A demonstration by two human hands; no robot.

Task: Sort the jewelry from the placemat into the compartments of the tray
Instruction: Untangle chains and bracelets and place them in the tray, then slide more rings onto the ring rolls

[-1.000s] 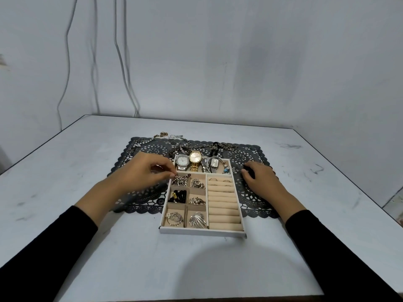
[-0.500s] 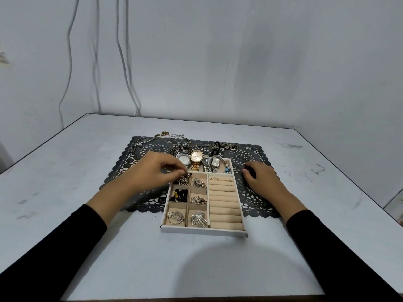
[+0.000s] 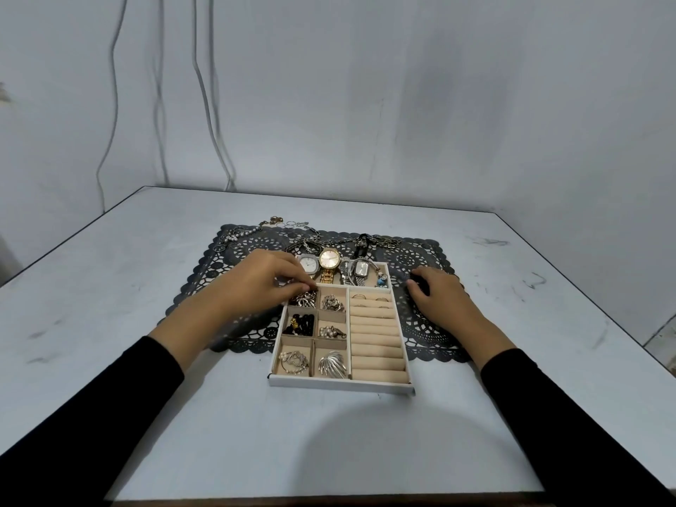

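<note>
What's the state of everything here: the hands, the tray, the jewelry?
Left hand: fingertips pinched over the silver cluster in the far-left small compartment; contact unclear.
Right hand: rests on the placemat, fingers loosely bent, holding nothing visible.
Tray: all six small compartments filled; ring rolls mostly bare.
Watches: lying in the far compartment.
Chains: unsorted at the placemat's far edge.

The left hand [image 3: 261, 283] edges right from beside the tray [image 3: 340, 385], its bunched fingertips [image 3: 306, 286] now over the rim of the tray's far-left small compartment.
</note>
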